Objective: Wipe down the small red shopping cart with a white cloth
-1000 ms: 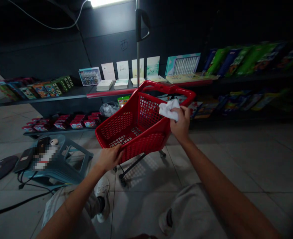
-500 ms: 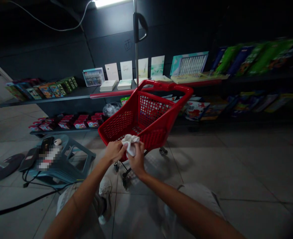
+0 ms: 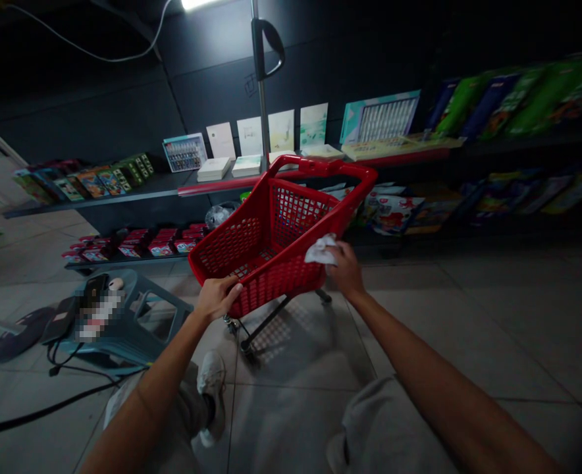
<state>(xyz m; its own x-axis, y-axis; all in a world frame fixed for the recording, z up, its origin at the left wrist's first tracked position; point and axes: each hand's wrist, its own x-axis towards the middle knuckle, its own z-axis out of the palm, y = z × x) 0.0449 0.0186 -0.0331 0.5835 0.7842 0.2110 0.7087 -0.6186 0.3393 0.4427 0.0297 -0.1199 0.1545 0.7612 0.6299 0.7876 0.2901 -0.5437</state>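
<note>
A small red plastic shopping cart [image 3: 251, 247] stands on the tiled floor in front of me, its basket tilted toward me. My left hand [image 3: 216, 297] grips the near rim of the basket, fingers curled over the edge. My right hand [image 3: 344, 266] is closed on a crumpled white cloth [image 3: 319, 250] and presses it against the right side of the basket's rim. The cart's tall handle pole [image 3: 261, 72] rises behind the basket. The inside of the basket looks bare.
Dark shelves [image 3: 137, 187] with boxed goods and cards run along the back wall. A blue plastic stool [image 3: 137, 322] with small devices on it stands at the left, cables trailing across the floor. My knees and a white shoe [image 3: 212, 385] show below.
My right hand with the cloth went from the far right rim down to the near rim beside my left hand, then back out to the right side. My left hand stayed on the rim.
</note>
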